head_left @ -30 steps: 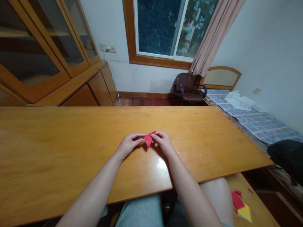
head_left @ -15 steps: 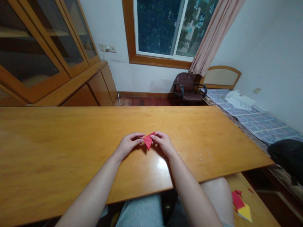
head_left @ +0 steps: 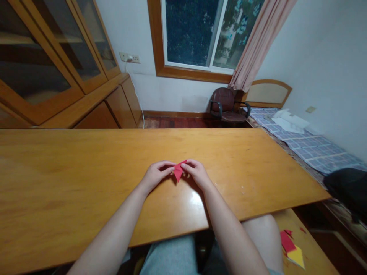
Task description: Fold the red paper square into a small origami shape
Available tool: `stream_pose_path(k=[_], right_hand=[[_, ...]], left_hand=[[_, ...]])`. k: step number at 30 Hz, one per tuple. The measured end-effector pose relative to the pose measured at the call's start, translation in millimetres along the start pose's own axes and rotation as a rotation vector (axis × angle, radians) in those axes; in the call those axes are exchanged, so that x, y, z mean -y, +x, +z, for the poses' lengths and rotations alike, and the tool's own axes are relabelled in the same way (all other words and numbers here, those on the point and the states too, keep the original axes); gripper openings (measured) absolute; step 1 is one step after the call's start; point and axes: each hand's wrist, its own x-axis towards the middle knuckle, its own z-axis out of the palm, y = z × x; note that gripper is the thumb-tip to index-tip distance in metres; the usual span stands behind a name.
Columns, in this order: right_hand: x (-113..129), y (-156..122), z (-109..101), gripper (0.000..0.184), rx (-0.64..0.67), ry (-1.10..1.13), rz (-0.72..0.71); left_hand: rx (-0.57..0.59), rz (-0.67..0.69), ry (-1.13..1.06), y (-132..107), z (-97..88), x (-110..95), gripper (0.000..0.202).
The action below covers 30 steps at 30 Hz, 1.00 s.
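Note:
A small piece of folded red paper [head_left: 178,173] is held just above the wooden table [head_left: 86,179], with one point hanging down toward me and another rising to the upper right. My left hand [head_left: 156,175] pinches its left edge between thumb and fingers. On the other side, my right hand [head_left: 196,172] grips the upper right part, thumb on top. The fingertips behind the paper are partly hidden.
Red paper [head_left: 287,241] and yellow paper [head_left: 297,256] lie on a lower wooden surface at the lower right. Beyond the table stand a dark red armchair [head_left: 225,105] and a bed [head_left: 312,147]. A glass-door cabinet [head_left: 80,89] is at the left.
The folded paper has turned slightly, and its lower point has shifted a little left and up. Both hands stay on it, with the left fingertips slightly closer over its edge.

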Motion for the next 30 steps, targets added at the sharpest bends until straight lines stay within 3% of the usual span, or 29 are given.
stream_pose_path(k=[6,13,30], right_hand=[[-8,2,-2,0.033,0.019,-0.052,-0.020],[-8,2,-1,0.030,0.018,-0.139,-0.020],[-13,5,-2,0.031,-0.086,-0.025,-0.031]], left_hand=[[-0.046,0.021,-0.021,4,-1.0,12,0.040],[-0.051,0.037,0.019,5,-1.8,12,0.034],[-0.026,0.100,0.121,6,-2.3,17,0.028]])
